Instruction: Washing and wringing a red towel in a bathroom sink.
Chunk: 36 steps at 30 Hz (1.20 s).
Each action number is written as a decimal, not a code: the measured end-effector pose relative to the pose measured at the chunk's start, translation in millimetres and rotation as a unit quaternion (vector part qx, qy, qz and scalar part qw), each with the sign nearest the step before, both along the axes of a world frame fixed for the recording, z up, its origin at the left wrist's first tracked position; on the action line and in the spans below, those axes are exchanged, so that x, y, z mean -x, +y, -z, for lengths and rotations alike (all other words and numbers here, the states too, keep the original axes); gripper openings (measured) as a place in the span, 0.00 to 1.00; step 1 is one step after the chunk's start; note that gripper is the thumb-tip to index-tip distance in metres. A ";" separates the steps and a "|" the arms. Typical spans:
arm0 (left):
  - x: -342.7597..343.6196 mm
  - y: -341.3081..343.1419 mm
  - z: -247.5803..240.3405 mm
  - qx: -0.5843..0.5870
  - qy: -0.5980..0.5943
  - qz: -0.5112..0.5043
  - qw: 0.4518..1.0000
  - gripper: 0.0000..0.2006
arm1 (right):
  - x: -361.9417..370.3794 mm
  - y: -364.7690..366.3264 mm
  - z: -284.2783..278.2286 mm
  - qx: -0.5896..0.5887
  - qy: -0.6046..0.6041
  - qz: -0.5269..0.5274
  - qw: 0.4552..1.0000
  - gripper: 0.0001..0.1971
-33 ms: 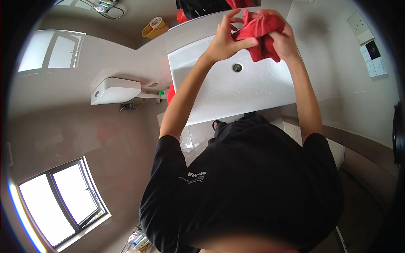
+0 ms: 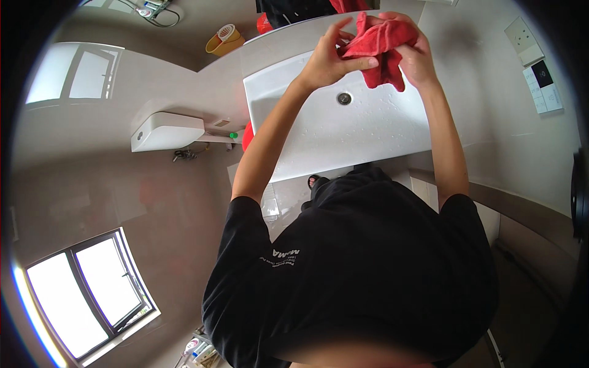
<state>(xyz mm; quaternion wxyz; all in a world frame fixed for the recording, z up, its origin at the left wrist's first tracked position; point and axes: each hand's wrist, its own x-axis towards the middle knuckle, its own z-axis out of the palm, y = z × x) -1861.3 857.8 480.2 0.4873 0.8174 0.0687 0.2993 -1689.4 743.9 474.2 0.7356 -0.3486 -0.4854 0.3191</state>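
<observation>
A red cloth, bunched and folded, is held up over the far part of a white washbasin. My right hand is closed around the cloth's right side, its fingers partly hidden by the fabric. At the left edge, my left hand has its thumb stretched along the underside, with the fingers curled above it against the cloth. A loose end hangs down between the hands. Below it lies the round metal drain, and water drops dot the basin's surface.
A mirror spans the wall beyond the basin, reflecting a yellow mop bucket. To the left are a white toilet tank and a window. Switches and a socket sit on the right wall. Something red stands by the basin's left side.
The cloth has shifted slightly between my hands, and its hanging end looks narrower and a little lower. Both hands keep nearly the same place.
</observation>
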 end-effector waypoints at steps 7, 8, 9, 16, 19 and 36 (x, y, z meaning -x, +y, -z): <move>-2.3 7.9 5.9 -0.101 -0.045 -0.131 0.985 0.18 | -2.2 -5.6 -19.9 -0.010 -0.118 0.097 0.988 0.15; 4.2 10.4 0.3 -0.057 -0.019 -0.142 0.988 0.15 | -6.2 -8.5 -16.7 -0.010 -0.120 0.097 0.988 0.15; 8.8 18.5 -3.5 -0.125 -0.038 -0.161 0.978 0.15 | -11.1 -12.0 -10.7 0.034 -0.181 0.134 0.974 0.15; 44.7 29.9 -79.1 -0.535 -0.069 -0.194 0.819 0.13 | 0.5 -22.0 -38.1 0.052 -0.389 0.223 0.892 0.15; 50.0 51.4 -75.8 -0.363 0.008 -0.090 0.928 0.19 | 6.4 -17.8 -53.4 0.038 -0.407 0.227 0.884 0.15; 59.1 26.9 -120.7 -0.234 0.029 -0.102 0.966 0.14 | 2.4 -14.0 -47.4 0.028 -0.286 0.004 0.958 0.21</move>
